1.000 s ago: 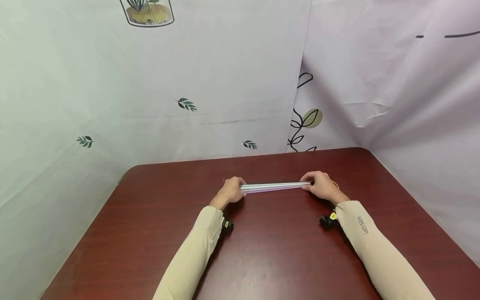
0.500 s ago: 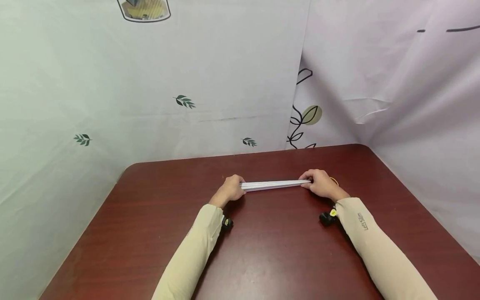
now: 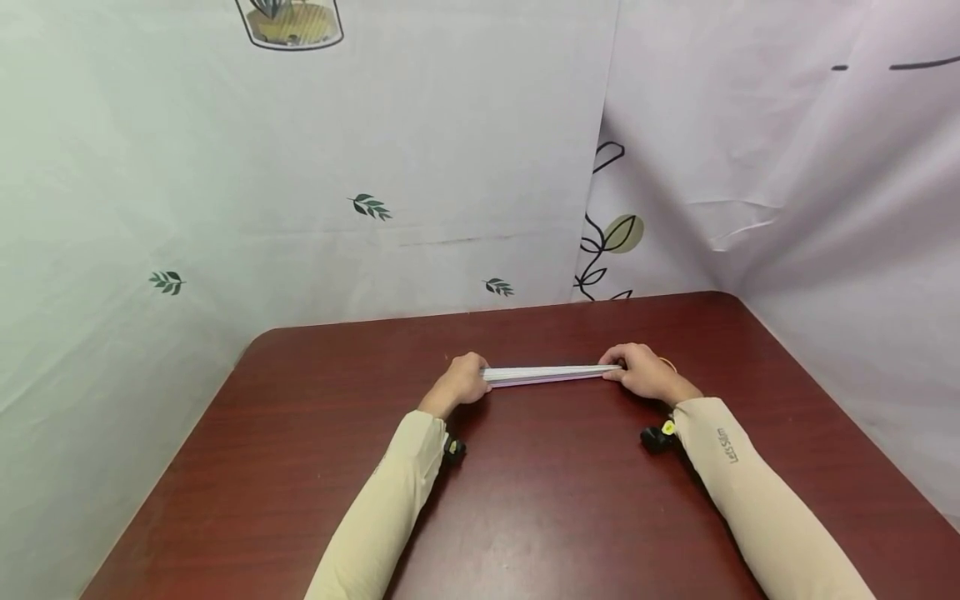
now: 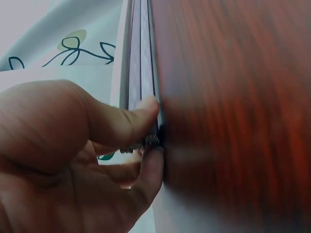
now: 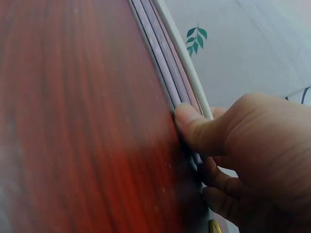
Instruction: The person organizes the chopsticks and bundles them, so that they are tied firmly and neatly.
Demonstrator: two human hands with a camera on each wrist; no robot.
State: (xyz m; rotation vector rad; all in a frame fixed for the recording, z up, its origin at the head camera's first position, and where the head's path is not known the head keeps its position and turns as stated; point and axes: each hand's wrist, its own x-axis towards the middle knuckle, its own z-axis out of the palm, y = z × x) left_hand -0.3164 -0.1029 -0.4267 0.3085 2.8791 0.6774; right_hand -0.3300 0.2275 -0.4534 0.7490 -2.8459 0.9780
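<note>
A long, slim bundle of white and lilac layers (image 3: 543, 375) spans the gap between my two hands, low over the table; its exact kind is unclear. At its left end my left hand (image 3: 462, 381) pinches it, thumb on the near side. The left wrist view shows the layered strips (image 4: 138, 53) running away from the thumb, with a dark, rough end between the fingers. My right hand (image 3: 639, 371) pinches the other end. In the right wrist view, the right thumb (image 5: 194, 124) presses the lilac, pinkish and white edges, while the fingers behind are partly hidden.
The dark red wooden table (image 3: 525, 500) spreads under both arms. Pale cloth with leaf prints (image 3: 450, 167) hangs behind it and along the sides. Small black devices (image 3: 454, 448) sit at both wrists, and a yellow band (image 3: 669, 364) shows by the right hand.
Both hands keep their hold and stay almost in place. The bundle's lilac lower edge shows more than half a second ago, when it looked mostly white. The head view has shifted slightly.
</note>
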